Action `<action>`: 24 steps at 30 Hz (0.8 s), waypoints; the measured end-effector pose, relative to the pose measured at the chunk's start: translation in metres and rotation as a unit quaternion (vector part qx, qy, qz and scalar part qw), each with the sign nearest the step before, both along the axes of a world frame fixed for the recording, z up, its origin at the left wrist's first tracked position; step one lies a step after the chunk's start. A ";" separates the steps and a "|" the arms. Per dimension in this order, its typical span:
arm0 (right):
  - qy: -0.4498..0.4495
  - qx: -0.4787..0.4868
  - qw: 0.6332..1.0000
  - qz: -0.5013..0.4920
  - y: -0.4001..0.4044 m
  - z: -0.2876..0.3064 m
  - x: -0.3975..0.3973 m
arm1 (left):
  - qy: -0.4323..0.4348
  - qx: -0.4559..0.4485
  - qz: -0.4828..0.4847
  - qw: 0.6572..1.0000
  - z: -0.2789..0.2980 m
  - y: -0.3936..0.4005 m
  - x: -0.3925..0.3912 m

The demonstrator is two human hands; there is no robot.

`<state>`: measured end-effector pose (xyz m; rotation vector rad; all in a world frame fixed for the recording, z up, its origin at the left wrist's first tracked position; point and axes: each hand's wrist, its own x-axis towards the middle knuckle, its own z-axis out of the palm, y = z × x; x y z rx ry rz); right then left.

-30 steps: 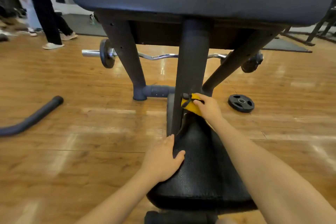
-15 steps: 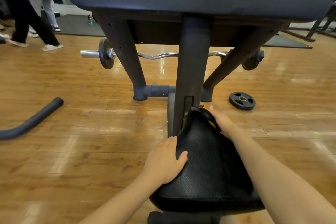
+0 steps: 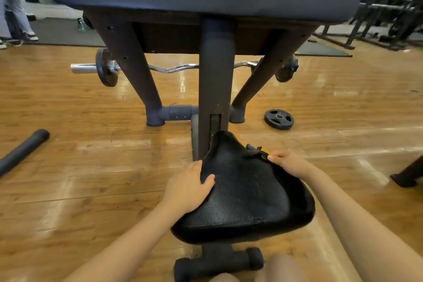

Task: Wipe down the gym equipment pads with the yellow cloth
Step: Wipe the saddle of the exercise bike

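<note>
A glossy wooden plank floor (image 3: 68,178) carries everything. The dark metal frame (image 3: 215,80) of a preacher-curl bench stands at centre, its feet planted at about 12 o'clock. Behind it lies a curl bar (image 3: 174,67) with plates. A loose black weight plate (image 3: 278,119) lies flat at 2 o'clock; a black padded tube (image 3: 23,151) rests at 9 o'clock.

Both your bare forearms reach forward from the bottom of the view. Your left hand (image 3: 188,186) lies palm down, fingers together over the left edge of the seat (image 3: 247,194), thumb spread onto its top. Your right hand (image 3: 289,163) sits at the seat's right edge, fingers curled, pinching a cloth (image 3: 264,152) at the fingertips. Your right arm is straighter than your left.
</note>
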<state>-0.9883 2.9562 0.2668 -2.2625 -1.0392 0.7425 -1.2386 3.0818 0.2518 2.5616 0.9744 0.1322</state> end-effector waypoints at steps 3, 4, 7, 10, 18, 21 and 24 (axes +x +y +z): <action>0.019 0.058 0.997 -0.053 -0.023 0.000 -0.015 | -0.016 -0.008 0.002 1.000 0.002 -0.003 0.000; 0.020 0.075 0.994 -0.072 -0.031 0.000 -0.022 | -0.025 -0.013 0.003 1.000 0.002 -0.004 0.000; -0.003 0.145 0.982 -0.122 -0.061 0.000 -0.044 | -0.045 -0.019 0.007 0.999 -0.001 -0.003 0.000; -0.057 0.184 0.971 -0.143 -0.091 -0.005 -0.073 | -0.051 -0.006 0.007 0.999 -0.005 -0.003 0.000; -0.326 0.075 0.938 0.086 -0.070 -0.004 -0.143 | -0.074 -0.037 0.025 0.996 -0.013 0.002 0.001; -0.337 0.002 0.936 0.103 -0.044 0.000 -0.129 | -0.094 -0.045 0.037 0.994 -0.011 0.001 0.000; -0.293 -0.022 0.950 0.104 -0.029 -0.002 -0.106 | -0.117 -0.046 0.047 0.991 -0.009 -0.001 -0.001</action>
